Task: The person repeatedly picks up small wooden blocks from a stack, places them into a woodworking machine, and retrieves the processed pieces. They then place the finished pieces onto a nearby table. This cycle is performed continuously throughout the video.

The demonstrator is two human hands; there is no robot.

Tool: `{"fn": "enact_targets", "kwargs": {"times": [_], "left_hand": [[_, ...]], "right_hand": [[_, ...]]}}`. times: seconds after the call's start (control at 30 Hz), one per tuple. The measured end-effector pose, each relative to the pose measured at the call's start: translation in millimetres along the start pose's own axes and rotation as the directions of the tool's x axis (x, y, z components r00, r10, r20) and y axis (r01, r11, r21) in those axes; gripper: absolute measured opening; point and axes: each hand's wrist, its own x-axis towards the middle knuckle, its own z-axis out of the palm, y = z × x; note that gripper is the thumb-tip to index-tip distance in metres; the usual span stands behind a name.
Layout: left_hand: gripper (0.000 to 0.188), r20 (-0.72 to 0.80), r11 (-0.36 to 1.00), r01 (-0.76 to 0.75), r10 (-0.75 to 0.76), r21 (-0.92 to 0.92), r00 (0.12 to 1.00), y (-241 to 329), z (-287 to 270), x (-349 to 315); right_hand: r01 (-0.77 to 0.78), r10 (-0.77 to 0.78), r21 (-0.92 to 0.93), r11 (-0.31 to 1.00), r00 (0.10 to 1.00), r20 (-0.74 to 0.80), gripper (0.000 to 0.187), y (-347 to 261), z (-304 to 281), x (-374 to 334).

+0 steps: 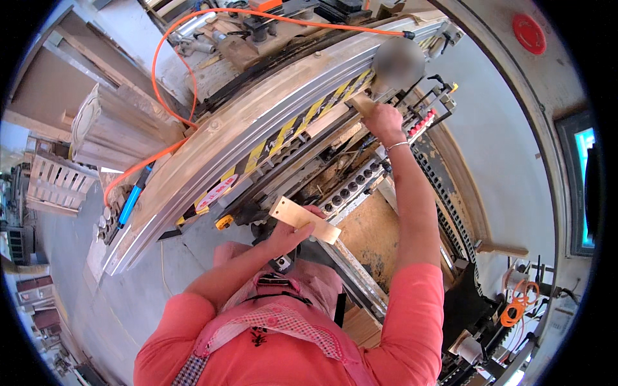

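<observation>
My left hand point(291, 237) is closed around a short flat wooden board point(290, 211) in front of my body. Small holes show near the board's far left end. My right arm stretches far forward over the machine, and its hand point(385, 123) grips a small pale wooden piece point(363, 104) beside the striped edge. That piece's far end lies close to a blurred round patch, so what it touches there cannot be made out. A row of dark round suction-cup-like parts point(344, 193) runs between my two hands.
A long machine beam point(219, 122) with yellow-and-black striped tape point(277, 138) crosses ahead. An orange hose point(154, 58) loops over it, near a blue air gun point(131, 204). A red stop button point(529, 34) sits at upper right, above a screen point(584, 186). Cable chain point(444, 199) lies right of my arm.
</observation>
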Motion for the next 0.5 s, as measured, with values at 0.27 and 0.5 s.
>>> {"fn": "enact_targets", "kwargs": {"times": [0.27, 0.5], "left_hand": [[0.025, -0.119, 1.000, -0.026, 0.026, 0.002, 0.992, -5, -8, -3], [0.023, -0.127, 0.996, -0.073, 0.078, 0.042, 0.989, 4, -15, -13]], "right_hand": [[-0.008, 0.008, -0.005, 1.000, 1.000, 0.017, 0.044, -8, -8, -5], [-0.011, 0.012, -0.054, 0.998, 1.000, 0.005, 0.040, -11, -8, -4]]}}
